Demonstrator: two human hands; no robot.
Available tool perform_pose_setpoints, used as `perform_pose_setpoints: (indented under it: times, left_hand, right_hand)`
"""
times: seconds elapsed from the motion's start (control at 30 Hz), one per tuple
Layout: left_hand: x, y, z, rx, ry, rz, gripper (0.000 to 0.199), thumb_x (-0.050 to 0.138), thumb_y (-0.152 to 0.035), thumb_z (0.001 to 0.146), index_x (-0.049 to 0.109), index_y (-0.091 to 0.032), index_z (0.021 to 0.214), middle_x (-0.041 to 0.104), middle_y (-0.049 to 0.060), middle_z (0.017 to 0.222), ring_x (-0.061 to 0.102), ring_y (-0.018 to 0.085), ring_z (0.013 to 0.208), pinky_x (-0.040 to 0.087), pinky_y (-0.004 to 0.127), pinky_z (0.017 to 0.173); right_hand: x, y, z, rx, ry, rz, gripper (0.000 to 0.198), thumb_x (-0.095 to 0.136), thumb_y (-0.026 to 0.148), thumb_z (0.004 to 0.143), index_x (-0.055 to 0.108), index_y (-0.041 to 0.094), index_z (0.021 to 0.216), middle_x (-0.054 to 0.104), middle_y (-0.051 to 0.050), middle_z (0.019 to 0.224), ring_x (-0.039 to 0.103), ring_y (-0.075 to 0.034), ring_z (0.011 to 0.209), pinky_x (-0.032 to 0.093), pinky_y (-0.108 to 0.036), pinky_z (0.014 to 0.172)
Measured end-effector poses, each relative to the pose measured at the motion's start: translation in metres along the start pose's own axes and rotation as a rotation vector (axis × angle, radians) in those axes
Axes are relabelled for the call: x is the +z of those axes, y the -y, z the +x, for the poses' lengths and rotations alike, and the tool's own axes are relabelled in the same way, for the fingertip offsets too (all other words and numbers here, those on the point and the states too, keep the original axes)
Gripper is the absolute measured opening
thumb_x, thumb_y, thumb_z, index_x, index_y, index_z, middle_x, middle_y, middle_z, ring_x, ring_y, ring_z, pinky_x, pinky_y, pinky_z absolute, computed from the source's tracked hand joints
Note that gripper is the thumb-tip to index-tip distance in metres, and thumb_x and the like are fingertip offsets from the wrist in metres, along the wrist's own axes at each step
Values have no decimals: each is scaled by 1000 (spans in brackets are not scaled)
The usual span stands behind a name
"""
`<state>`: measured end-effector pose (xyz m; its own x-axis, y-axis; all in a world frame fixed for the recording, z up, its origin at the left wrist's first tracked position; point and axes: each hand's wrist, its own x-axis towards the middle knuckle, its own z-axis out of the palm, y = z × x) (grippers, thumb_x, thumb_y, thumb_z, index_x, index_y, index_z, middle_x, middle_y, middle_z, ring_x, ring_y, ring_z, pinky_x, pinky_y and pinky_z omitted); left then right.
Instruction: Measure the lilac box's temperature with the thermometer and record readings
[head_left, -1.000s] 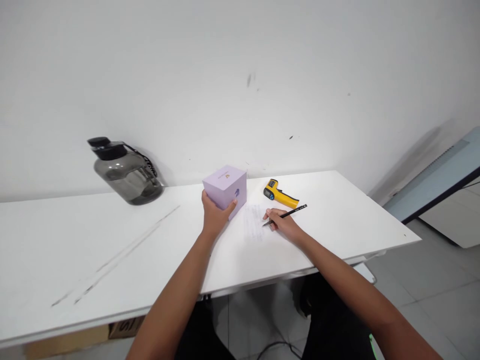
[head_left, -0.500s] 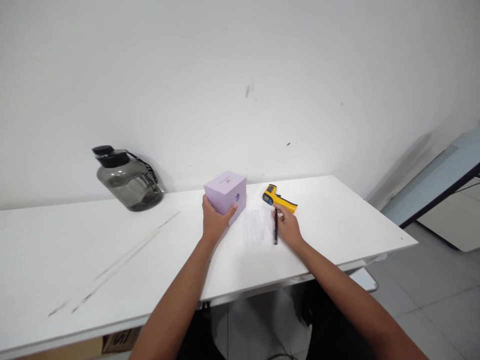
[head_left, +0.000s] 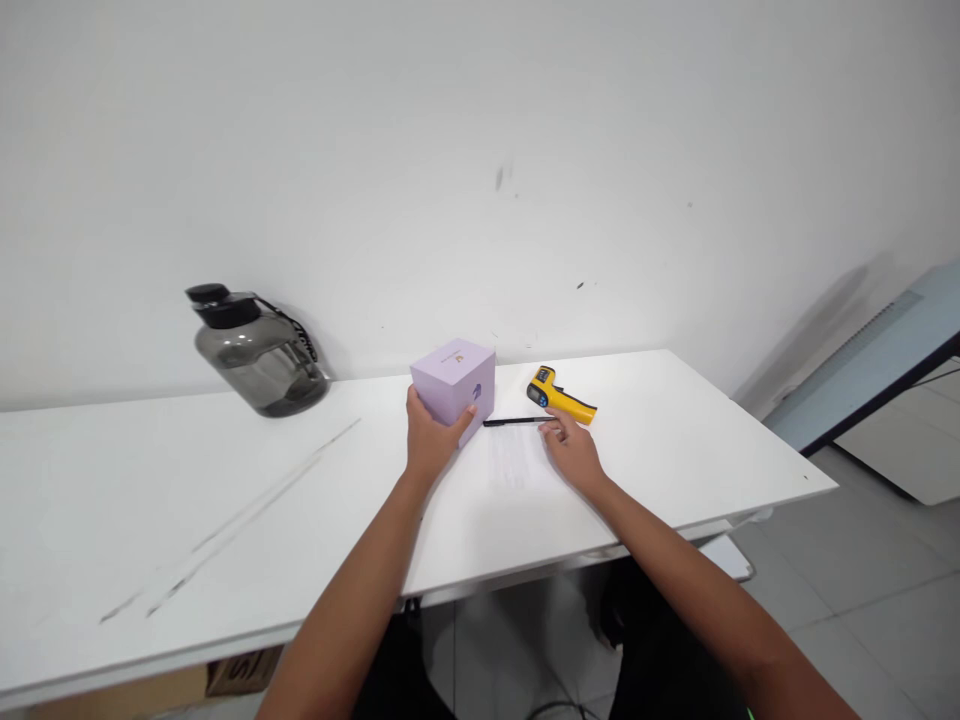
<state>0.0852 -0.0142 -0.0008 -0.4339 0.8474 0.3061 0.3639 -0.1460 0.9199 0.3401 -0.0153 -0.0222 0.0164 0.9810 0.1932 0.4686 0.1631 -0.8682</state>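
A lilac box (head_left: 454, 385) with a small emblem on its top and a dark one on its front stands on the white table. My left hand (head_left: 433, 435) grips its near corner, thumb on the front face and fingers round the left side. My right hand (head_left: 574, 448) pinches one end of a black pen (head_left: 517, 421), which points left toward the box's lower corner. Under the pen is a white sheet of paper (head_left: 511, 460) with faint, blurred marks. Just beyond my right fingertips lies a yellow infrared thermometer (head_left: 561, 398).
A large grey see-through water bottle (head_left: 259, 355) with black cap and strap stands at the back left by the wall. Dark scuff lines cross the table (head_left: 315, 540) on the left. Below the table is a cardboard box (head_left: 244, 672). A light blue panel (head_left: 885, 350) leans at right.
The pen has swung from pointing toward me to lying sideways, pointing left at the box. My left hand keeps its hold on the box. The view has shifted slightly.
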Motion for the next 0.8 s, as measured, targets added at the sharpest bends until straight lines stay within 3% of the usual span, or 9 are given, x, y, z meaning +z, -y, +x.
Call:
perform_pose_setpoints:
  times: [0.13,0.23,0.33,0.5,0.67,0.8]
  left_hand:
    - [1,2,1,5,-13,-11,115,93,-57,65,30,-26,156,44,22,159,43,43,150,39,63,121]
    - [2,4,2,-1,-18,-4,114,92,-58,65,31,-27,156,47,20,157,46,43,148,42,64,119]
    - [2,6,2,15,-21,-20,112,92,-58,66,32,-28,156,48,20,156,48,44,147,43,64,119]
    - [2,5,0,-23,-76,-9,112,91,-54,67,32,-27,158,48,20,158,46,42,149,41,62,122]
    - [5,5,-3,25,-85,-89,99,87,-57,71,39,-27,153,55,17,150,56,39,141,49,56,117]
    - [6,11,0,10,-106,-156,92,80,-67,77,41,-25,149,58,18,145,61,36,134,53,52,113]
  right_hand:
    - [0,0,3,-59,-47,-111,48,51,37,95,64,20,138,76,-10,116,66,-22,80,56,-39,84]
    - [-5,6,22,-136,-121,-376,46,51,33,96,65,18,137,65,-18,144,64,-31,119,50,-47,102]
    - [-11,18,55,-94,-77,-684,52,61,33,93,61,20,144,54,-19,158,44,-39,148,36,-57,117]
    - [-10,25,85,148,123,-747,56,58,49,101,60,14,145,63,-23,141,59,-37,132,45,-49,104]
    - [1,14,73,65,75,-812,58,62,44,102,56,10,148,64,-25,135,60,-38,128,47,-46,98]
    - [-3,16,69,40,3,-685,60,56,42,104,50,8,153,65,-26,133,62,-38,124,48,-46,97]
